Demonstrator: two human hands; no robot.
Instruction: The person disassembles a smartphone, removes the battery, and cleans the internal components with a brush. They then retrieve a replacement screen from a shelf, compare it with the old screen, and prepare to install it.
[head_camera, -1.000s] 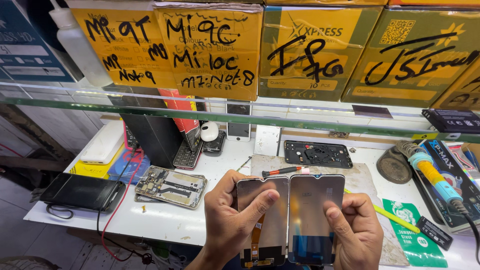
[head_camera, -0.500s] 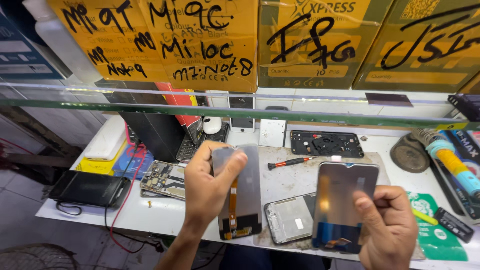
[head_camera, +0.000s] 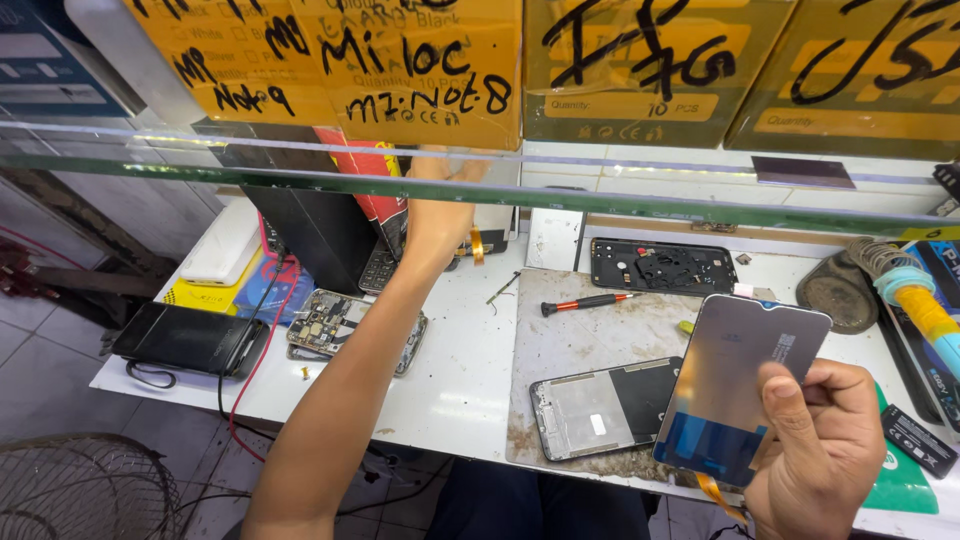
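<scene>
My right hand (head_camera: 815, 450) grips a phone display panel (head_camera: 745, 385) by its lower right edge, back side toward me, with an orange ribbon cable (head_camera: 715, 492) hanging below it. My left hand (head_camera: 440, 215) is stretched far forward under the glass shelf (head_camera: 640, 200). Its fingers are partly hidden by the shelf edge. It appears closed on a second display panel (head_camera: 497, 218), whose orange ribbon (head_camera: 478, 245) dangles beside the wrist. An opened phone frame (head_camera: 600, 405) lies on the grey work mat (head_camera: 570, 335) below the right hand.
A red-handled screwdriver (head_camera: 585, 302) and a black back cover (head_camera: 663, 268) lie on the mat's far side. A stripped phone with bare circuit board (head_camera: 345, 325), a black phone (head_camera: 190, 338) and a white power bank (head_camera: 225, 245) sit left. Yellow boxes (head_camera: 430, 70) line the shelf.
My left hand has carried its panel away from me, up toward the back under the glass shelf. My right hand has stayed low at the right, still holding its panel.
</scene>
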